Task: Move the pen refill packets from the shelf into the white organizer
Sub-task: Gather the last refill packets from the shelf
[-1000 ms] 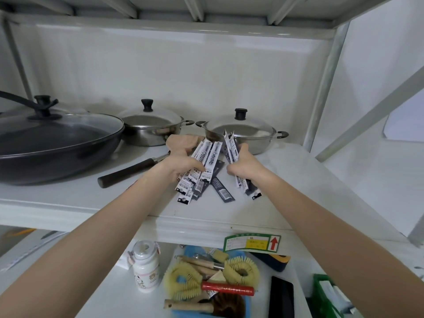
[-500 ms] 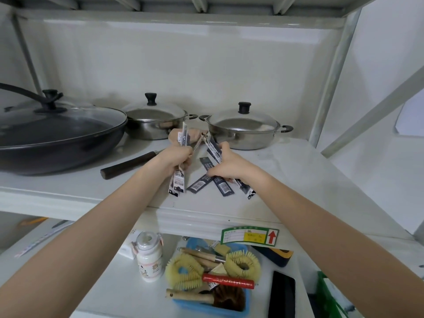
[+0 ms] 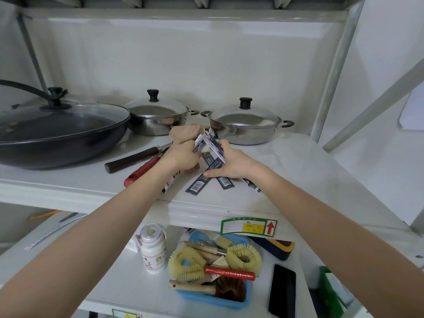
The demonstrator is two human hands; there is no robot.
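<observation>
Here the left hand point(image 3: 183, 157) is closed around a bunch of pen refill packets point(image 3: 207, 143), their tops fanning up above the fist and their lower ends poking out beneath the wrist, probably so the strips stay aligned as one bundle. The right hand point(image 3: 229, 165) holds more packets against that bunch, while its thumb presses flat on 2 dark packets point(image 3: 202, 181) lying crossed on the shelf point(image 3: 298, 171), seemingly to pin them for gathering. Just beside the left wrist lie a red-handled tool point(image 3: 142, 169) and a wooden-handled one point(image 3: 130, 159). Behind stand 2 lidded steel pots point(image 3: 245, 125) and a dark wok point(image 3: 57, 131) under a glass lid. The white organizer is not in view, so the packets are not yet moved.
</observation>
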